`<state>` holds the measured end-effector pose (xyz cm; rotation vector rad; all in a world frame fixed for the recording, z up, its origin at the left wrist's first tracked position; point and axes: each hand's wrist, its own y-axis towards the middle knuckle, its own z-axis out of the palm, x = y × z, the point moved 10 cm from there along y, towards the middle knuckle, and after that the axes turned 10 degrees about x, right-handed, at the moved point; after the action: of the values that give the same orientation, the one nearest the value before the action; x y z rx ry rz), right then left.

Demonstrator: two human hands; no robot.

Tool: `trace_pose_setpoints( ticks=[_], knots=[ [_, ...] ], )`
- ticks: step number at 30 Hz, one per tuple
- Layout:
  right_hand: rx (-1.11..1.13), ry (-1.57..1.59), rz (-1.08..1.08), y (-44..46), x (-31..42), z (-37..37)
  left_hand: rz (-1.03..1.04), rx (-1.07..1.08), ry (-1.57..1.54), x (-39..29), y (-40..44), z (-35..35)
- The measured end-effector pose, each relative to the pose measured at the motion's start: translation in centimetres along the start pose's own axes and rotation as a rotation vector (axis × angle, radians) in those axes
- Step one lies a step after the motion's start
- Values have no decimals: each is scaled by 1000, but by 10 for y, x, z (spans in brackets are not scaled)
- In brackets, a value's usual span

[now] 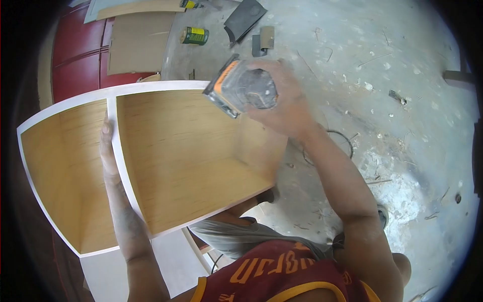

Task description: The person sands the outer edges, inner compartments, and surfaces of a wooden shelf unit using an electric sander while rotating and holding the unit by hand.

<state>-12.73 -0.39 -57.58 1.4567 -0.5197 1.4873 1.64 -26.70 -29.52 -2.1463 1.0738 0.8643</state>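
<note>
Right hand (pixel 287 98) and left hand (pixel 106 146) had separate roles: the right was wrapped around a power sander (pixel 229 89), while the left lay open, fingers extended along the divider (pixel 127 176) of a wooden cabinet (pixel 156 86). That flat left palm probably braced the frame against push and vibration, leaving the right free to steer. The sander was over the far corner of the larger compartment, by the white front rim, its pad tilted on edge; blur made it impossible to tell whether pad and wood touched. The grip circled the rounded body, likely because that gave the firmest control of the tool's angle. The cabinet's open side faced the person, apparently so that the rim and divider were within reach of both arms. Beyond it, on the concrete floor (pixel 347 75), lay a yellow-green can (pixel 194 35) and dark sheets (pixel 245 21), apart from the sander.
</note>
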Motion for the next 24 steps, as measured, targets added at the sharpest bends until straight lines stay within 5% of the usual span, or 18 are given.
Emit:
trace_pose_setpoints(
  ticks=[6,15,21,24],
  knots=[
    [-108,104,-17,-33,-93,-17,2,38,93,-5,3,1],
    [10,-18,-7,12,4,9,-30,40,32,2,4,0],
    [-125,261,281,-34,-130,10,39,69,70,-3,7,-1],
    [-124,116,243,-24,-113,14,47,96,28,-5,9,10]
  ],
)
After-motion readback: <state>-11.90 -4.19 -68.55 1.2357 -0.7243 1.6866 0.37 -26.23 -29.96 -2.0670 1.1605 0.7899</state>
